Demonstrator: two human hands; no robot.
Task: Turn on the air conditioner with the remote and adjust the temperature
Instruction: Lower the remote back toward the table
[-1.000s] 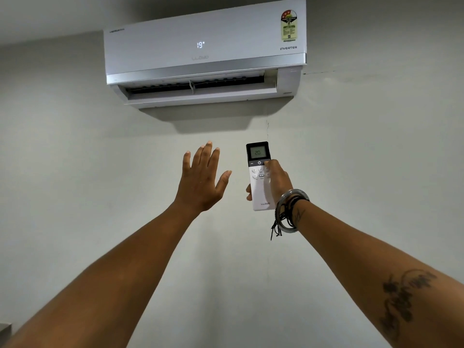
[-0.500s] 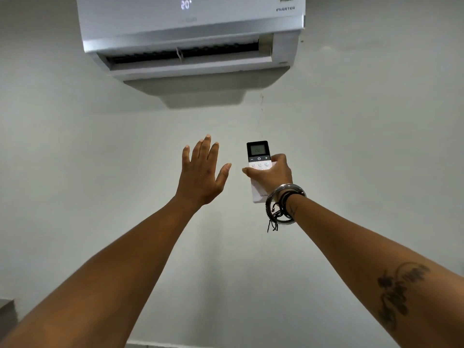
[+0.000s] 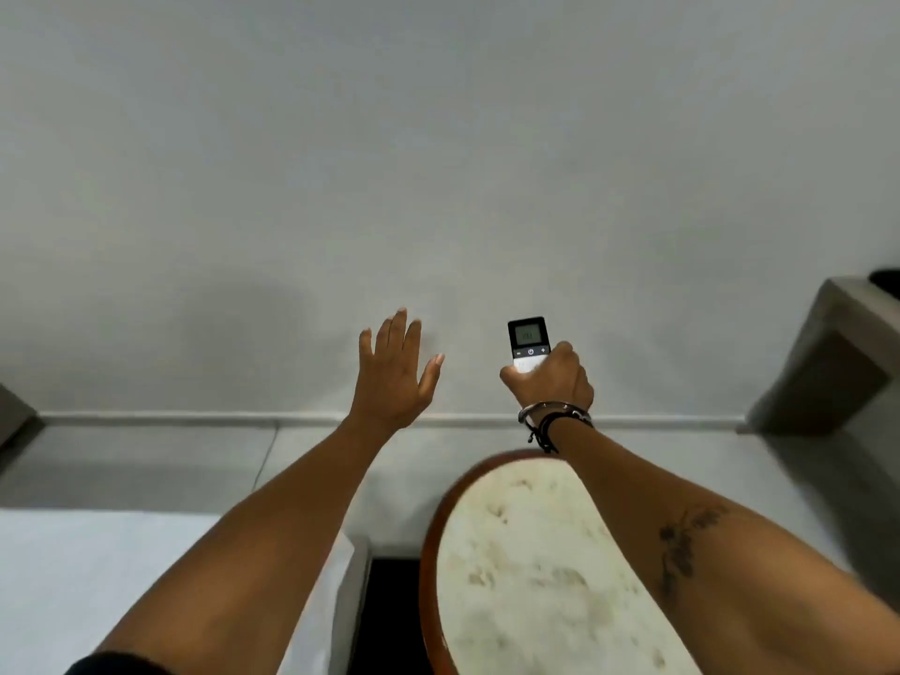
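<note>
Gripping the remote [image 3: 528,344] firmly, the right hand [image 3: 553,382] should tilt it upward toward the unseen air conditioner before pressing; the left hand [image 3: 392,377] hovers spread, empty

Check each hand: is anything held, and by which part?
The right hand holds the remote by its lower body, screen end sticking up. The left hand is open, holding nothing.

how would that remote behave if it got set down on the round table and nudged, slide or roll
Probably slide, not roll: the remote looks flat and boxy. It seems stiff and light, since the right hand holds it upright by its lower half alone. The round table top looks smooth and stone-like, so a hard nudge might send the plastic body skidding toward the rim.
</note>
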